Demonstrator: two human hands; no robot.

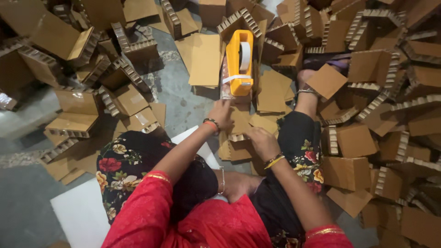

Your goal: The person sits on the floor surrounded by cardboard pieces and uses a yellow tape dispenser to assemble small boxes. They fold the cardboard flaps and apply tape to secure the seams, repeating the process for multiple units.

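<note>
I sit on the floor with my legs folded. My left hand (222, 113) rests on a small stack of brown honeycomb cardboard pieces (240, 127) in front of me, fingers bent over its far left edge. My right hand (262, 142) presses on the near right side of the same stack. Just beyond the stack lies a yellow tape dispenser (240, 62) with a roll of clear tape, untouched. Neither hand lifts anything.
Folded honeycomb cardboard corner pieces (358, 142) are heaped all around, thickest on the right and at the back. Flat cardboard squares (204, 59) lie by the dispenser. A white sheet (82, 213) lies under my left knee on the grey concrete floor (27, 202).
</note>
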